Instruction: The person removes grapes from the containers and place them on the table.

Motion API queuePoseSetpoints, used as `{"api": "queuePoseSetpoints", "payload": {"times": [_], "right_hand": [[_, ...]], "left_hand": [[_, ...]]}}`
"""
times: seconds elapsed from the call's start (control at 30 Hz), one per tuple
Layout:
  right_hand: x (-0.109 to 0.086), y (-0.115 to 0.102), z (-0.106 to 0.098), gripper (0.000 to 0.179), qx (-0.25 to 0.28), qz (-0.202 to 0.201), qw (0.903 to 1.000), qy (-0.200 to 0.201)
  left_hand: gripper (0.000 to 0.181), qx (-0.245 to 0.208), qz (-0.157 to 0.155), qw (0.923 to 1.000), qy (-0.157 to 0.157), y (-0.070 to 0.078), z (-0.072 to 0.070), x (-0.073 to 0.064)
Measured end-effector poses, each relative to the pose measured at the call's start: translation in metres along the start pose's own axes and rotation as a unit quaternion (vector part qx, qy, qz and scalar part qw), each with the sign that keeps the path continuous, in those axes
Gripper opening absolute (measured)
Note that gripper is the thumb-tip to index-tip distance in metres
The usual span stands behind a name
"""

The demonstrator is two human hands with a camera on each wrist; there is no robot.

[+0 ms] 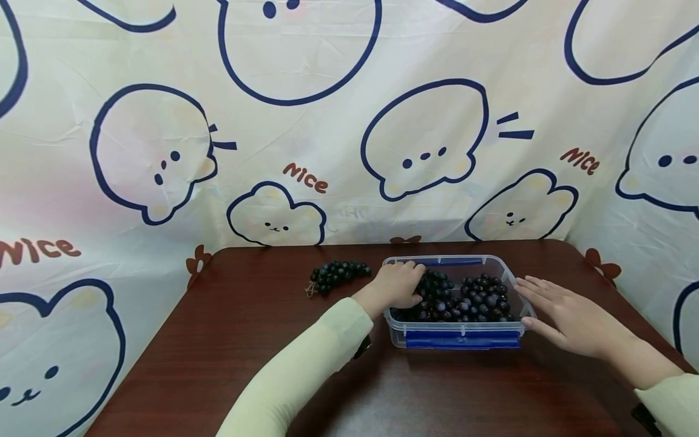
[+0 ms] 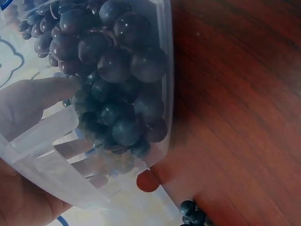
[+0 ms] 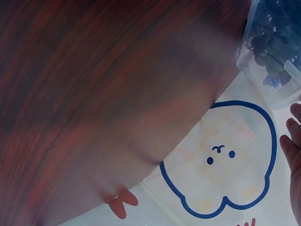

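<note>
A clear plastic box point(image 1: 461, 326) with blue clips holds several bunches of dark grapes point(image 1: 483, 297). My left hand point(image 1: 394, 285) reaches over its left wall, thumb and fingers around a bunch of grapes point(image 2: 117, 115) inside. In the left wrist view, the fingers show partly through the clear wall. My right hand point(image 1: 573, 315) rests against the box's right wall with its fingers straight. Only some of its fingertips point(image 3: 292, 134) appear at the right edge of the right wrist view, beside the box point(image 3: 244, 56).
Another bunch of dark grapes point(image 1: 338, 275) lies on the brown wooden table point(image 1: 262, 321), left of the box, with its stem toward the left. Behind the table hangs a pale cloth point(image 1: 344, 139) printed with cartoon faces, which also runs down both sides.
</note>
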State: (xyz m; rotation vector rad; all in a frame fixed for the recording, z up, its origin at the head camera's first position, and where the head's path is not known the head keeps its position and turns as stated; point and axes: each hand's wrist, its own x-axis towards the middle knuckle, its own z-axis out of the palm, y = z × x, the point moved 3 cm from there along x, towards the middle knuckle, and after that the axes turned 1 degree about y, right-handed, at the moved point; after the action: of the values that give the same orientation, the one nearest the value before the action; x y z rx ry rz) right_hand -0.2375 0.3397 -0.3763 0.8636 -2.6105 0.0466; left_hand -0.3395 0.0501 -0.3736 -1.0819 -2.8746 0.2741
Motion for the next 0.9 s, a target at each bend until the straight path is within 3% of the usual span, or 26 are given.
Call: {"api": "queuePoseSetpoints", "payload": {"times": [0.9], "right_hand": [[-0.001, -0.001, 0.001, 0.061, 0.003, 0.004, 1.0, -0.002]], "left_hand": [[0.072, -0.017, -0.031, 0.9952, -0.091, 0.002, 0.003, 0.017]]}}
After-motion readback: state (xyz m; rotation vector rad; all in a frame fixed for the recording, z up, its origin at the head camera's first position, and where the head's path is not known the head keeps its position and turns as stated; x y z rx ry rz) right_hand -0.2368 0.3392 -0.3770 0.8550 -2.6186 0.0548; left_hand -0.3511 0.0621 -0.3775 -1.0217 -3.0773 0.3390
